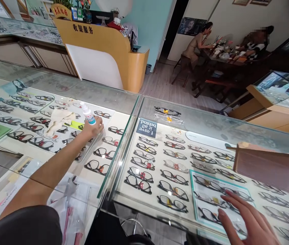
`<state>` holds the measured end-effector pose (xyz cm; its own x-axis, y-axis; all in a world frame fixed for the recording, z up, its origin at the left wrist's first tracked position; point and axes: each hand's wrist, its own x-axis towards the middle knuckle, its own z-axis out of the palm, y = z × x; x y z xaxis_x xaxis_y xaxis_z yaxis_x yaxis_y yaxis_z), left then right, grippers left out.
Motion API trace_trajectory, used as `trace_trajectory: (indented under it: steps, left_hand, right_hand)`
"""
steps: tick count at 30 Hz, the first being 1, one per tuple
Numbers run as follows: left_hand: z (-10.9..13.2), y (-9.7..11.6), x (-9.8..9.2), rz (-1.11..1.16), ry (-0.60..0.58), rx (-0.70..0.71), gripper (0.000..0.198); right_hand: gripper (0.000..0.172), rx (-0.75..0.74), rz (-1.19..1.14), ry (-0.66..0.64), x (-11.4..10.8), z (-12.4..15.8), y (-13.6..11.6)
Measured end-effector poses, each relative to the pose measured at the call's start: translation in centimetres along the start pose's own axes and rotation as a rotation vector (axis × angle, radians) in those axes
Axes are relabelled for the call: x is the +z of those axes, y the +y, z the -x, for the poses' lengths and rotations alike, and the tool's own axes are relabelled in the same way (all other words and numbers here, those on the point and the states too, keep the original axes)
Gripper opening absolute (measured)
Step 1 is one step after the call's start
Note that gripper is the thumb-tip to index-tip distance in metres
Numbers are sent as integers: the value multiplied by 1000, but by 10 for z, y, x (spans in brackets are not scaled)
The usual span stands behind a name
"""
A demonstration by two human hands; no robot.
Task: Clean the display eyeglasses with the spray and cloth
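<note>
left hand (pixel 92 128) is stretched way out over the glass surface (pixel 103 93), fingers wrapped around the bottom of a small spray bottle (pixel 88 114). gripping it low like that leaves the cap pointing up. can't really tell if its base is touching the glass or just above it. a crumpled cloth (pixel 59 119) lies just beside it, within easy reach. right hand (pixel 246 217) is open, fingers spread, low over the near case, holding nothing. one loose pair of glasses (pixel 167 111) sits on top of the glass, well apart from both hands.
</note>
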<state>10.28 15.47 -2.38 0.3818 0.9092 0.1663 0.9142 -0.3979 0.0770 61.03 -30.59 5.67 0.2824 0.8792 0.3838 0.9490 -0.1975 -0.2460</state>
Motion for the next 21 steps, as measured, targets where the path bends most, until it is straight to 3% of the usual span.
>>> trace_trajectory:
  steps: [3,11,16,19,21]
  left_hand:
    - [57,27,-31,-52,-64,29,34]
    - [224,82,-104,-130,-336,141,43]
    - [319,110,-146,-4,-542,31,53]
    - [354,139,-171,165,-712,-15,63]
    - [359,165,-192,278,-786,8,67]
  right_hand:
    - [38,-19,-32,-49,0,2,-2]
    - [43,-99,-39,18,10,1,-6]
    - [45,-131,-55,44,15,3,-7]
    - [48,-103,-52,31,15,3,-12]
    - [49,-71,-54,17,13,3,-15]
